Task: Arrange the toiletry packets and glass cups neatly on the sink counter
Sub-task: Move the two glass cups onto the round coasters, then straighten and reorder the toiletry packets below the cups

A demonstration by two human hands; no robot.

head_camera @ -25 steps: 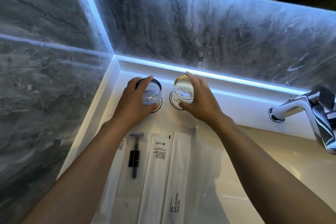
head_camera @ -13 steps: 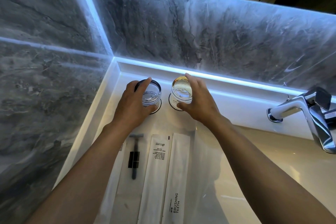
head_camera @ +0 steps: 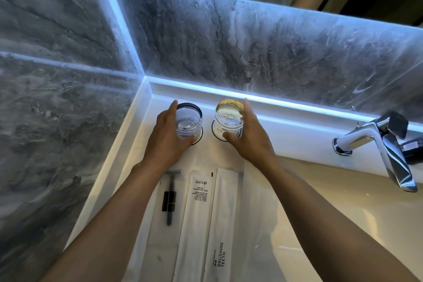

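Now the fingers (head_camera: 173,107) of the left hand (head_camera: 167,137) are wrapped around the dark-rimmed glass cup (head_camera: 188,121), and the right hand (head_camera: 249,137) grasps the gold-rimmed glass cup (head_camera: 229,119) in the same way. Both cups stand upright, each on a round coaster (head_camera: 218,137), side by side near the back corner of the white table (head_camera: 297,139). In front of them the razor packet (head_camera: 169,199), a printed packet (head_camera: 199,213) and the toothbrush packet (head_camera: 220,224) lie parallel, touching. I judge the task nearly finished; only small straightening and releasing the cups seem left.
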